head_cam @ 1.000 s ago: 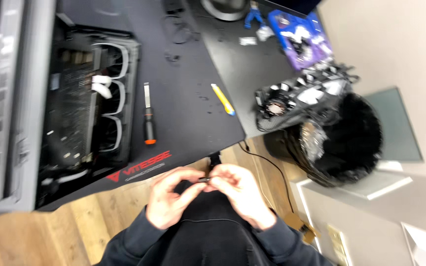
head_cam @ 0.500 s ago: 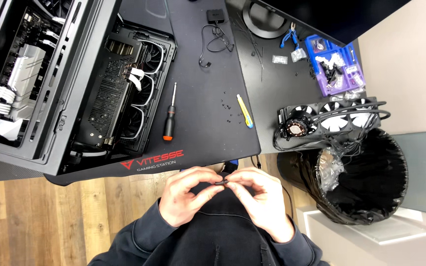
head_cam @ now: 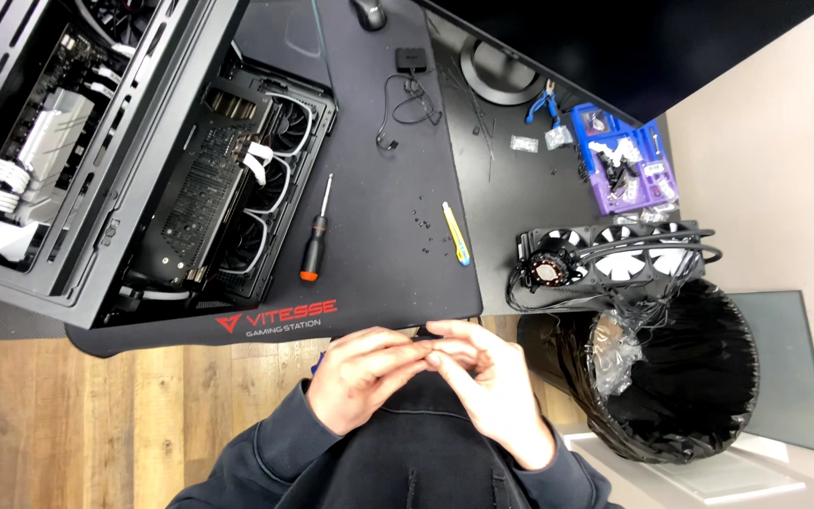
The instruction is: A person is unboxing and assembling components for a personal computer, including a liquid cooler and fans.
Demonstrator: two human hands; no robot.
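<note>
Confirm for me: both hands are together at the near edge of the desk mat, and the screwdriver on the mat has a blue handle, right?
Not quite. In the head view the left hand and right hand do meet at the desk mat edge, but the screwdriver has a black handle with an orange-red end, not blue.

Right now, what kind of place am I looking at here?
Most likely a home or hobby PC-building desk: an open computer case lies on a black desk mat, with a screwdriver, a liquid cooler radiator with fans and a parts tray.
</note>
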